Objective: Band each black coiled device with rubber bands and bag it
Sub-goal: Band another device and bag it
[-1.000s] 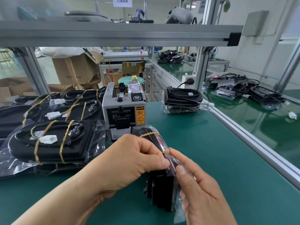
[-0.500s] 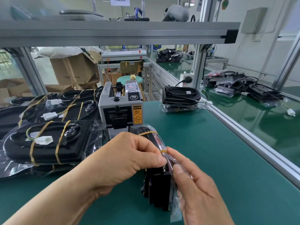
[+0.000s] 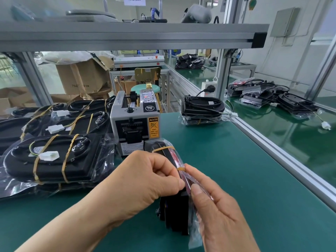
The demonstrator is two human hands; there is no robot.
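- The left hand (image 3: 145, 177) and right hand (image 3: 218, 206) meet over a black device (image 3: 175, 211) standing on edge on the green counter (image 3: 236, 179), just in front of the grey tape dispenser (image 3: 135, 122).
- Both hands are closed in a pinch: left thumb and forefinger, and the right fingertips, grip the clear bag (image 3: 195, 231) at its top edge.
- Both wrists reach in from below, with the left forearm angled across.
- Two rubber bands (image 3: 163, 149) already circle this device, and the bag covers it; closing the bag looks like the step left.
- Left of the dispenser, finished devices (image 3: 52, 157) lie banded and bagged in a pile.
- Right of the dispenser sits another bagged one (image 3: 201, 110).
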